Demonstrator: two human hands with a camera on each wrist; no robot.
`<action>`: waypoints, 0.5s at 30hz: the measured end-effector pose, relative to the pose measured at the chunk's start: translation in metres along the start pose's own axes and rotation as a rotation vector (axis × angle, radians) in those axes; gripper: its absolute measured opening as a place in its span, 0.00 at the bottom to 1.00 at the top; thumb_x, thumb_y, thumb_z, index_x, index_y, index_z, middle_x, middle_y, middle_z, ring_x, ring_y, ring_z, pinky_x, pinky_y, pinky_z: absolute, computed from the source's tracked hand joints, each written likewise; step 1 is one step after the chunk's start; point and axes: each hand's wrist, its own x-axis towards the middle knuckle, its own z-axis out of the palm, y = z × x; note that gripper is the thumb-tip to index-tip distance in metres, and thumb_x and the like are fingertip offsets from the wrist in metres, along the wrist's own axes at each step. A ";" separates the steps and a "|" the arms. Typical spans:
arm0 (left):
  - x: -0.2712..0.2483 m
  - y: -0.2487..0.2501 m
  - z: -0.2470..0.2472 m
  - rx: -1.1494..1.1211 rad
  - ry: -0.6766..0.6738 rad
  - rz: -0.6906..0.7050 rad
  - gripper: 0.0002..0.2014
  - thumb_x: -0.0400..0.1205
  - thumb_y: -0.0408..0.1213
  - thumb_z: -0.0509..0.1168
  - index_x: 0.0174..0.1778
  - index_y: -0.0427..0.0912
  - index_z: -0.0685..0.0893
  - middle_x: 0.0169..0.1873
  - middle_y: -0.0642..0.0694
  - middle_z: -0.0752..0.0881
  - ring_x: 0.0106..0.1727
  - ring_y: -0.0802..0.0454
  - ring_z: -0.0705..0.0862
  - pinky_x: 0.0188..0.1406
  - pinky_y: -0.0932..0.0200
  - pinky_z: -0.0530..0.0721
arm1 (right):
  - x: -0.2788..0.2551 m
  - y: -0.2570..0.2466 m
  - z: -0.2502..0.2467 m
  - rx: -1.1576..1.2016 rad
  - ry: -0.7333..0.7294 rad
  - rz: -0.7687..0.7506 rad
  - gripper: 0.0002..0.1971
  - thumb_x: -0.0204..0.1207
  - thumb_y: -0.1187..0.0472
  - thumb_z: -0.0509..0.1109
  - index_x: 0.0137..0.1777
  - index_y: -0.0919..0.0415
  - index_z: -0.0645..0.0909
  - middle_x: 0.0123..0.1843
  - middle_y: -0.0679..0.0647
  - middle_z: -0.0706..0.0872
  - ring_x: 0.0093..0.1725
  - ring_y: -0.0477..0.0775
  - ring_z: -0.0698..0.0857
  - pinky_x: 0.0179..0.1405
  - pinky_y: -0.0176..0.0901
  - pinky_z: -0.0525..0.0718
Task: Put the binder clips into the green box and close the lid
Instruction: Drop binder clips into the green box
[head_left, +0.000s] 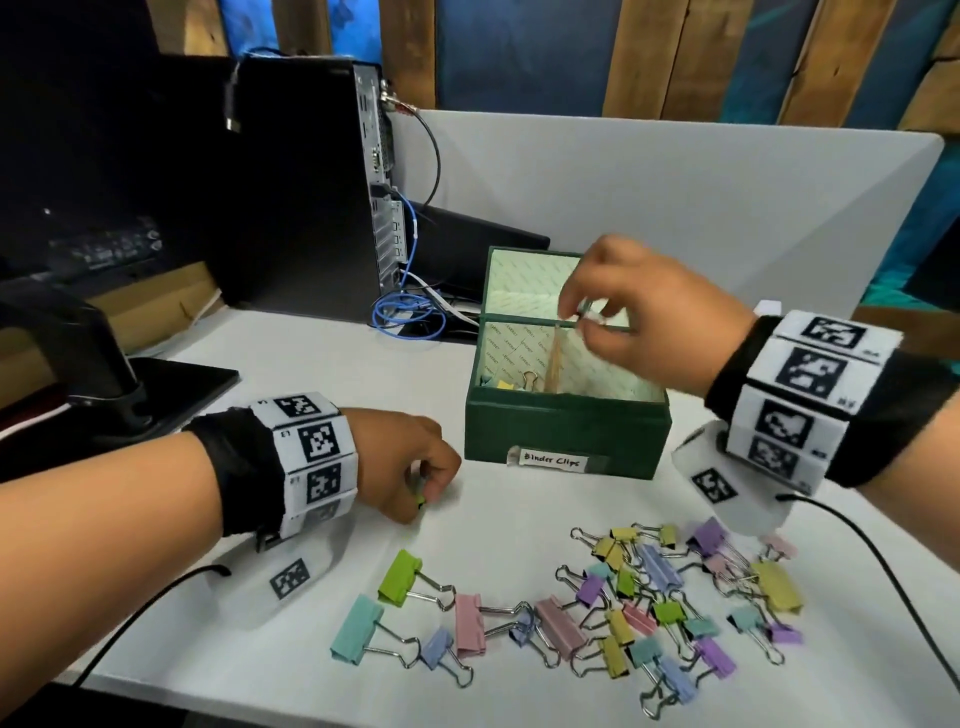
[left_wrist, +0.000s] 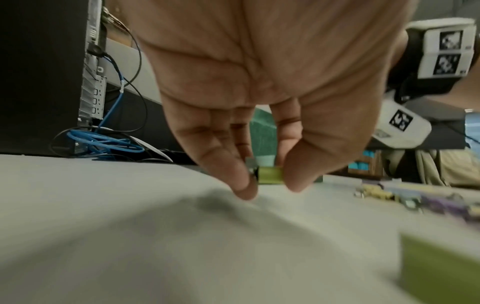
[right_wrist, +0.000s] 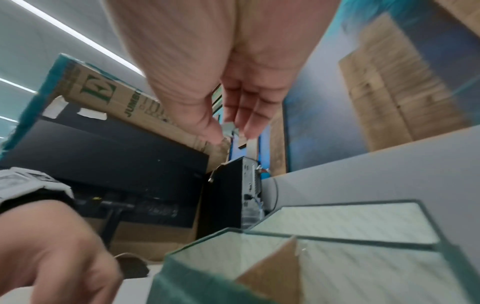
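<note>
The green box (head_left: 561, 431) stands open on the white table, its lid (head_left: 524, 280) tilted back, and a few clips lie in its left compartment (head_left: 511, 382). My right hand (head_left: 587, 317) hovers over the box and pinches a small pale binder clip (right_wrist: 231, 128) between thumb and fingers. Left of the box and low over the table, my left hand (head_left: 423, 493) pinches a small green binder clip (left_wrist: 270, 174). Several pastel binder clips (head_left: 649, 597) lie scattered on the table in front of the box.
A black computer tower (head_left: 311, 182) with blue cables (head_left: 410, 312) stands behind and left of the box. A monitor stand (head_left: 104, 374) sits at the far left. A grey partition (head_left: 675, 197) runs behind the box. A black wire (head_left: 883, 561) trails from my right wrist.
</note>
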 end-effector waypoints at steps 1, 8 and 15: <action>0.000 0.002 -0.006 -0.030 0.032 0.006 0.16 0.69 0.31 0.69 0.29 0.59 0.74 0.46 0.53 0.76 0.41 0.52 0.82 0.51 0.55 0.84 | 0.001 0.006 -0.003 -0.010 0.074 0.020 0.08 0.75 0.66 0.67 0.51 0.56 0.83 0.52 0.49 0.73 0.48 0.53 0.78 0.50 0.44 0.78; 0.014 0.041 -0.054 -0.138 0.327 0.160 0.09 0.71 0.32 0.71 0.37 0.52 0.81 0.50 0.47 0.81 0.48 0.48 0.85 0.54 0.51 0.85 | -0.009 0.025 0.008 -0.140 -0.286 0.265 0.12 0.76 0.57 0.67 0.59 0.48 0.80 0.56 0.50 0.76 0.56 0.54 0.82 0.55 0.46 0.81; 0.058 0.078 -0.074 -0.114 0.525 0.226 0.08 0.73 0.36 0.70 0.48 0.47 0.84 0.53 0.50 0.77 0.50 0.50 0.86 0.54 0.52 0.85 | -0.026 0.011 -0.009 -0.184 -0.711 0.297 0.06 0.76 0.56 0.64 0.48 0.46 0.81 0.47 0.48 0.87 0.46 0.49 0.83 0.43 0.38 0.81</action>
